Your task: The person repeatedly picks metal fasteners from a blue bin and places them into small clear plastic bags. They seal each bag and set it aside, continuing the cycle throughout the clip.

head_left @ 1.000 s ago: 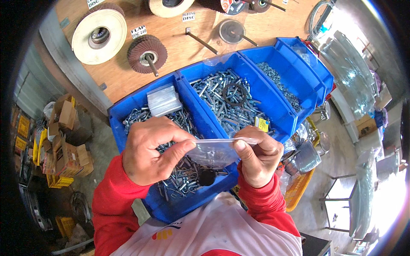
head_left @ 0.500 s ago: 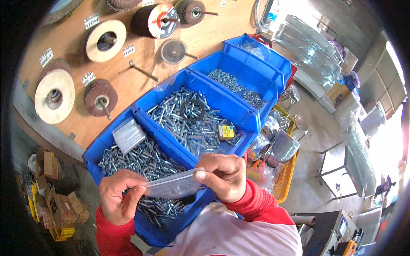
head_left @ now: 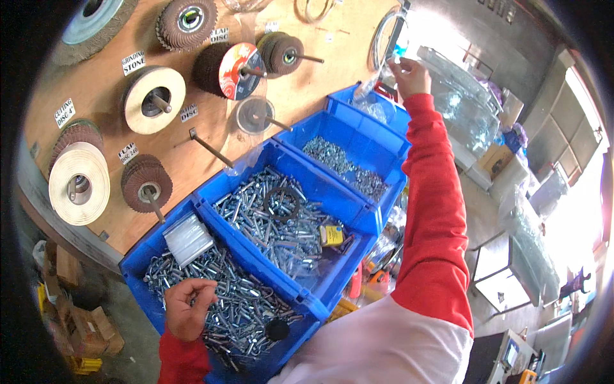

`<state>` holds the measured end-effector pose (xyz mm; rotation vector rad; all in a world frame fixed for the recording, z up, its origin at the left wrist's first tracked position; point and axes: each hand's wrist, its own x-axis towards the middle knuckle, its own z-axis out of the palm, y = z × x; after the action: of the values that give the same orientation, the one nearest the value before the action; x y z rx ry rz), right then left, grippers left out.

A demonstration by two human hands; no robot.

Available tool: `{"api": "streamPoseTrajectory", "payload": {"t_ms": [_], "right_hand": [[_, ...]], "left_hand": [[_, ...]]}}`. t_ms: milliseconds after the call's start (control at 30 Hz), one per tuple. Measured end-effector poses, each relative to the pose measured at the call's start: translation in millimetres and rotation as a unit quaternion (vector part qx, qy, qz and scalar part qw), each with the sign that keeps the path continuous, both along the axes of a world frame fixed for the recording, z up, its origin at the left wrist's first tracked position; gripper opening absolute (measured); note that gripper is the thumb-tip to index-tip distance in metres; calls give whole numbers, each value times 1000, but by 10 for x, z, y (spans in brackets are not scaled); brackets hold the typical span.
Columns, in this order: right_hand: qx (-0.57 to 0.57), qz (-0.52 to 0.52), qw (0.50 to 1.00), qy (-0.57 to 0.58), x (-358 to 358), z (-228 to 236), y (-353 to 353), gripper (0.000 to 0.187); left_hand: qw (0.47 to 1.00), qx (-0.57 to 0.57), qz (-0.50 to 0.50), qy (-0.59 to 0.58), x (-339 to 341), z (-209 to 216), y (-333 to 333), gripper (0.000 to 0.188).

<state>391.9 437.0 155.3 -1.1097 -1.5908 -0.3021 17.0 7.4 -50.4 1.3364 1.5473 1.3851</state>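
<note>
My left hand (head_left: 190, 308) hovers over the nearest blue bin (head_left: 144, 251), its fingers curled in toward the thumb and no object showing in them. That bin is heaped with metal bolts (head_left: 240, 301), and a bundle of white sticks (head_left: 188, 240) lies on top. My right arm stretches up and away past the bins. At its end my right hand (head_left: 411, 78) is closed at the fingertips on a clear plastic bag (head_left: 369, 88), which hangs over the farthest blue bin (head_left: 345, 99). Crumpled clear plastic (head_left: 374, 112) lies inside that bin.
A middle bin holds longer bolts (head_left: 249, 205), a black ring (head_left: 281, 203) and a small yellow box (head_left: 332, 235). Small fasteners (head_left: 327, 153) fill another bin. Abrasive discs (head_left: 154, 100) hang on pegs jutting from the wooden board (head_left: 192, 150). Cardboard boxes (head_left: 89, 329) sit lower left.
Both hands held the plastic bag over the near bin. Now my left hand has let go, and my right hand has swung up and far to the right with it. The view has shifted slightly.
</note>
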Motion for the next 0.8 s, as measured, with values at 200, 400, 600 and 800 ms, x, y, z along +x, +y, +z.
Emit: {"api": "streamPoseTrajectory", "payload": {"t_ms": [200, 400, 600, 800], "right_hand": [[-275, 257, 926, 24, 158, -1902, -2721, 10], [-747, 40, 644, -160, 628, -3941, -5698, 20], [-774, 209, 597, -17, 943, -4794, -6880, 25], [-785, 227, 575, -34, 788, -5058, -7016, 25]], "left_hand": [[996, 4, -78, 37, -144, -16, 8, 19], [972, 36, -217, 81, -128, 59, 74, 17], [957, 98, -258, 91, -115, 104, -129, 16], [975, 38, -221, -8, -153, -33, -192, 15]]}}
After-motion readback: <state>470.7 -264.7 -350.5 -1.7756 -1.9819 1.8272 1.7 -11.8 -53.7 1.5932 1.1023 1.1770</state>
